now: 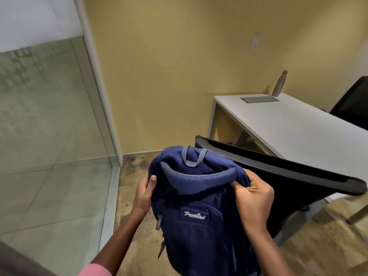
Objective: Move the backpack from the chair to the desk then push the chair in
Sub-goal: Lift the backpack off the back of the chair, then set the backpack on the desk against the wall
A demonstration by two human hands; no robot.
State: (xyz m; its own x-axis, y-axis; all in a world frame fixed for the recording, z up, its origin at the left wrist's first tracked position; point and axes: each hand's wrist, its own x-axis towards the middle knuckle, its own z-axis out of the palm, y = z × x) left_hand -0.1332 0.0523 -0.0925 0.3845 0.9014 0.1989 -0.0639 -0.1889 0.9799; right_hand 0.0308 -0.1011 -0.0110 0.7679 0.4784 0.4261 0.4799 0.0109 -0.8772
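Now two hands, left hand (143, 193) and right hand (253, 198), clamp fingers on one navy backpack (199, 216); right of them, one chair (282, 172), one surface (298, 126) carrying one bottle (279, 83)

Two bare forearms, pink sleeve (95, 270) at left arm, no rings
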